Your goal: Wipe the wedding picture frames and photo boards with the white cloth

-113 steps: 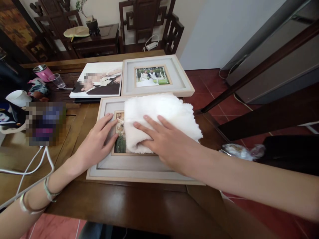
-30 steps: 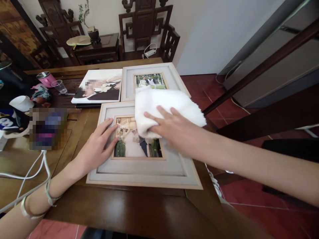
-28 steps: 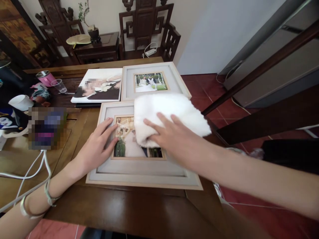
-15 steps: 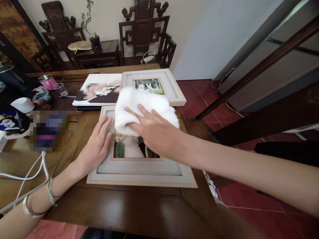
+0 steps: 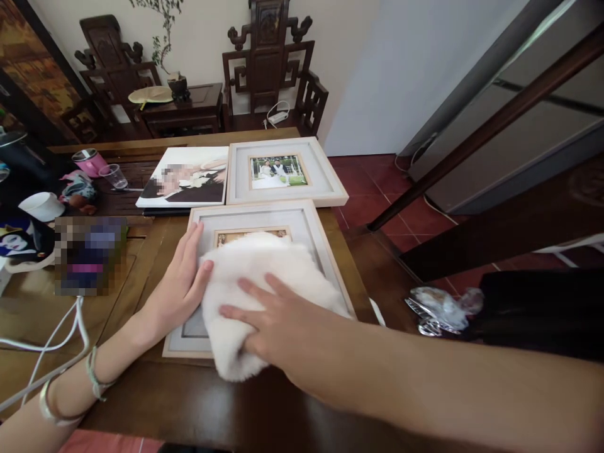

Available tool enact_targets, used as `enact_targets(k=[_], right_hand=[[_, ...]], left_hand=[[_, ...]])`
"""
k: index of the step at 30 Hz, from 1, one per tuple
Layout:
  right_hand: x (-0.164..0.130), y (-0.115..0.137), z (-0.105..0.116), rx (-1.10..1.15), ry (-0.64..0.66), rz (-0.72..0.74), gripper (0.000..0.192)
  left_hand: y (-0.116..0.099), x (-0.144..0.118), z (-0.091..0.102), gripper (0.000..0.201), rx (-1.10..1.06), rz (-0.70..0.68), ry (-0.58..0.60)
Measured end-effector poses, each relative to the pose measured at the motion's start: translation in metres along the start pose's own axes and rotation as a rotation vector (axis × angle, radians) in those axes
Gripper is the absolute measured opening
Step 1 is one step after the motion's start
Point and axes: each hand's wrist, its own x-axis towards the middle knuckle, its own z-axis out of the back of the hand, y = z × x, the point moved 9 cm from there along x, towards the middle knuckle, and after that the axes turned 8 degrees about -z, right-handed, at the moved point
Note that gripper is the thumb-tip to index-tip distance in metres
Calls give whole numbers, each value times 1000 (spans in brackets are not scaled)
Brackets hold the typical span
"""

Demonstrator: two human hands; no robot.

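Note:
A picture frame [image 5: 189, 346] with a pale wooden border lies flat near the table's front edge. Spread over its middle and lower part is a fluffy white cloth [image 5: 283, 258], which hides most of the photo inside. My right hand [image 5: 278, 321] presses down on this cloth with fingers spread, the thumb tucked at a fold. At the frame's left side rests my left hand [image 5: 182, 283], fingers stretched out along the border and thumb by the cloth's edge. Behind it lie a second framed photo [image 5: 278, 173] and a white-edged photo panel [image 5: 189, 179], side by side.
On the left of the wooden table [image 5: 146, 396] are a pink cup [image 5: 89, 163], a clear plastic cup [image 5: 114, 176], a white cup [image 5: 41, 206], a blurred-out object with a white cable [image 5: 78, 321]. Carved chairs [image 5: 268, 63] stand behind. Plastic bags [image 5: 438, 308] are at right.
My right hand has pulled the white cloth down the frame toward me, uncovering the upper part of the photo and the framed photo behind. My left hand has stayed on the frame's left side.

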Motion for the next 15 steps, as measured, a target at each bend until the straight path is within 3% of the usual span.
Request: enact_targets(k=[2,4,6,8,11,15], right_hand=[[-18,-9,-5,10,97,-102,46],[-29,-31,-3,-18,112,-281,42],[-30,-57,10,-93,23,-473,43],[-19,-75,28,-178,-111,-568,45],[18,-78,42,-254,-229,-459,45],[57,-72,41,-287,-240,-278,48]], left_hand=[[2,-1,-3,60,10,28,37],[2,-2,-6,58,17,39,64],[1,-2,-6,56,23,37,71],[0,-2,-4,54,27,32,47],[-1,-1,2,52,30,24,-15],[-3,1,6,52,27,1,-58]])
